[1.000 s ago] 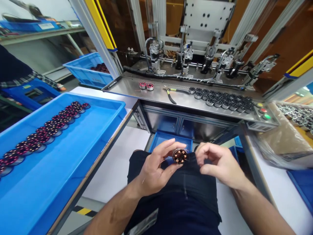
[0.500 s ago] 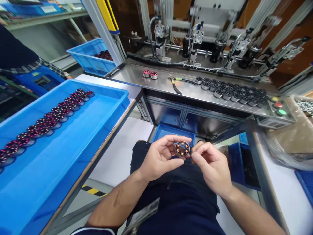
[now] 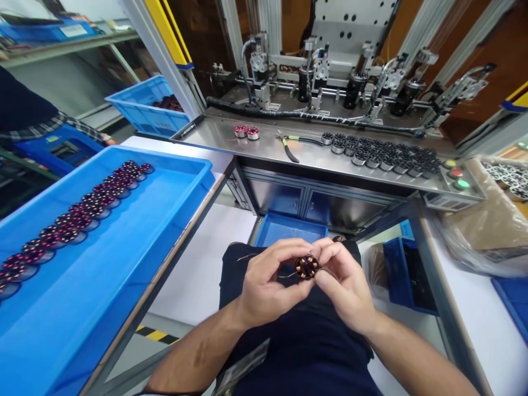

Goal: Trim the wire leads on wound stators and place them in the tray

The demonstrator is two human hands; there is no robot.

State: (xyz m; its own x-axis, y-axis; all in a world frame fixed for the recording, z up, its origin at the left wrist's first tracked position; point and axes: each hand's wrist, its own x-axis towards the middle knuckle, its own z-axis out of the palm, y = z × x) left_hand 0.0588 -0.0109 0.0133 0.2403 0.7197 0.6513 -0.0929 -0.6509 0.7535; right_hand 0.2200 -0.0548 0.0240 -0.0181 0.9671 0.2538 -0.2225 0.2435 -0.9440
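Above my lap, my left hand (image 3: 268,283) is closed around the rim of a motor stator (image 3: 306,267), a small round core with copper coils facing up. The fingertips of my right hand (image 3: 344,283) pinch at the stator's right edge, where a thin copper wire (image 3: 331,272) comes out by the thumb. What lies between those fingertips is partly hidden. Other loose wire ends stick out to the left of the stator, past my left fingers. Two red-wound stators (image 3: 246,132) and green-and-black cutting pliers (image 3: 289,144) lie on the metal bench ahead.
A large blue tray (image 3: 165,220) at left holds rows of wound stators (image 3: 78,214). Several black stator cores (image 3: 379,151) stand on the bench before the machine fixtures (image 3: 317,77). Control buttons (image 3: 456,173) and a bagged carton (image 3: 474,209) are at right. Another person (image 3: 31,110) is at far left.
My right hand has moved left and now touches the stator, which has lowered slightly and turned in my left hand. The view has shifted a little.
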